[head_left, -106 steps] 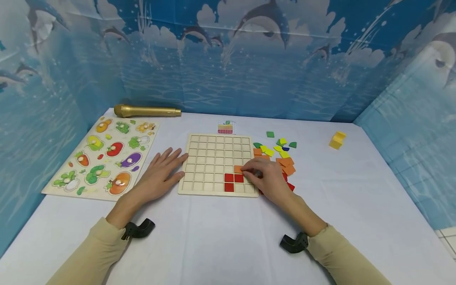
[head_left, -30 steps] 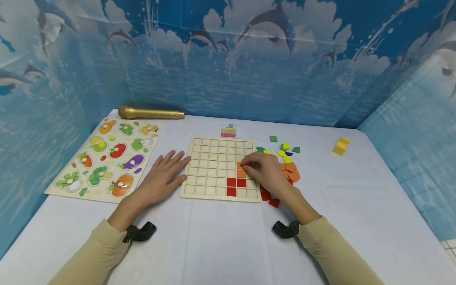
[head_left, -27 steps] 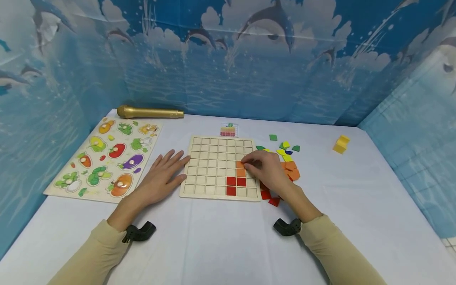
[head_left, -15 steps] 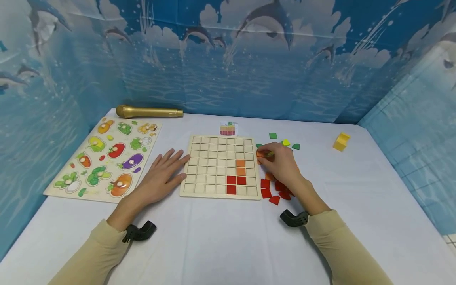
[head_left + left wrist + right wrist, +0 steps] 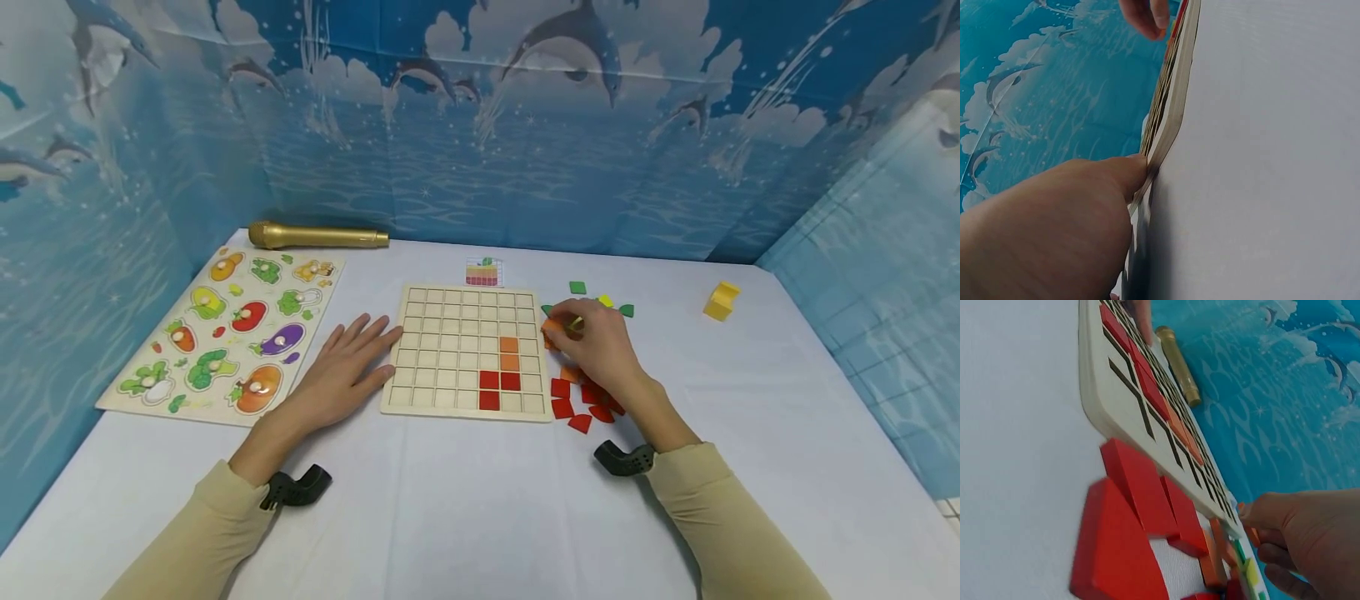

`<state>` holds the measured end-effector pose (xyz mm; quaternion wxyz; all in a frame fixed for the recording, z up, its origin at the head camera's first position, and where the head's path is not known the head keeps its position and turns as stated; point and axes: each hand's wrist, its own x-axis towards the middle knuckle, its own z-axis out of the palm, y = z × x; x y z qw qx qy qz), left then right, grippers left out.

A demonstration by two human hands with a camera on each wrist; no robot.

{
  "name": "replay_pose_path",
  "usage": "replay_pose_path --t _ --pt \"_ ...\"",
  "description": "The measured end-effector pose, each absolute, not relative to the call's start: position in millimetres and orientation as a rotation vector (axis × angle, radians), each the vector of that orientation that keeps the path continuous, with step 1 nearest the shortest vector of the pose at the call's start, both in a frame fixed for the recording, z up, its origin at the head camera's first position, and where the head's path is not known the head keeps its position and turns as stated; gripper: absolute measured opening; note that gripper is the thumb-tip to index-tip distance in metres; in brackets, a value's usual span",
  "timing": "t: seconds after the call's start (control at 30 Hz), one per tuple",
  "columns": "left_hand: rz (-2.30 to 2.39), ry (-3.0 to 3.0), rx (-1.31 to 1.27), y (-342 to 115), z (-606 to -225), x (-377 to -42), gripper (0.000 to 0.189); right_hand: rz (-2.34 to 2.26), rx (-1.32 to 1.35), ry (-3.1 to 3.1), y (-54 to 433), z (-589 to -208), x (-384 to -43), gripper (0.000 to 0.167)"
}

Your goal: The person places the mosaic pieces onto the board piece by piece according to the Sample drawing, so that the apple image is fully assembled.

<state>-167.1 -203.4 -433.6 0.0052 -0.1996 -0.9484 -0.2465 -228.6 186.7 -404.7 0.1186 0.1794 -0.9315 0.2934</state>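
Note:
A wooden grid board (image 5: 442,379) lies flat on the white cloth. Three red square tiles (image 5: 489,400) and two orange square tiles (image 5: 509,362) sit in its cells at the lower right. My left hand (image 5: 330,379) lies with fingers spread, its fingertips and thumb against the board's left edge. Just off the right edge, my right hand (image 5: 600,342) pinches an orange tile (image 5: 1254,536) between thumb and fingers. Beneath and around this hand are loose tiles, including several red tiles (image 5: 562,408) and green pieces (image 5: 577,287); the palm hides part of the pile.
Behind the board lies a small pattern card (image 5: 483,272). A vegetable puzzle board (image 5: 217,333) is at the left, with a gold microphone (image 5: 318,236) behind it. A yellow block (image 5: 722,301) stands at the far right. A dolphin-print curtain (image 5: 480,167) encloses the back and sides.
A second orange tile has come to sit in the grid above the first. My right hand has moved right, off the board, and pinches another orange tile. The left hand stays in place.

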Motion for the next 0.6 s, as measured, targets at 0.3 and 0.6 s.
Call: replay_pose_path --t 0.3,0.6 --pt "-0.768 -2.964 -0.628 -203 -434 -168 0.061 0.991 0.737 -2.716 163 -401 -215 0.026" --pt "-0.767 -2.964 -0.624 -203 -434 -167 0.061 1.054 0.906 -2.712 140 -410 -204 0.02"
